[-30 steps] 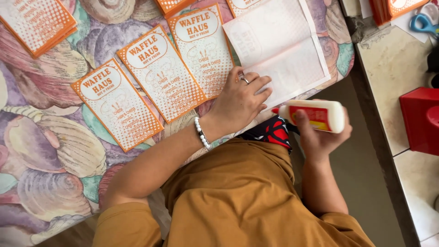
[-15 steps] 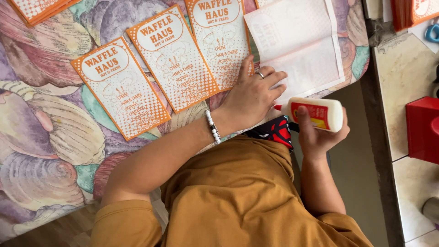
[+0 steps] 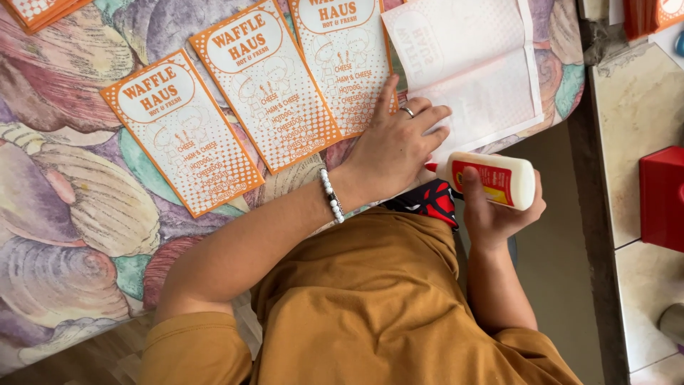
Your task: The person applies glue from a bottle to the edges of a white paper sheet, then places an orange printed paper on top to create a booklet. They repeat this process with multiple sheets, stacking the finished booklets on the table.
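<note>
My left hand (image 3: 397, 146), with a ring and a white bead bracelet, presses flat on the lower corner of a white paper sheet (image 3: 474, 64) lying printed side down on the table. My right hand (image 3: 499, 210) grips a white glue bottle (image 3: 491, 180) with a red label, held on its side just off the table edge, its tip pointing toward the sheet. Three orange printed paper bags (image 3: 267, 82) lie side by side left of the sheet, the nearest one touching my left fingertips.
A tablecloth (image 3: 64, 207) with a shell pattern covers the table. More orange bags (image 3: 39, 11) are stacked at the top left. A pale counter (image 3: 630, 128) runs along the right, with a red box (image 3: 662, 196) on it. My mustard shirt fills the lower middle.
The view has shifted, so bags and sheet sit higher in the frame. My left hand stays pressed on the sheet's corner and the glue bottle remains in my right hand beside it.
</note>
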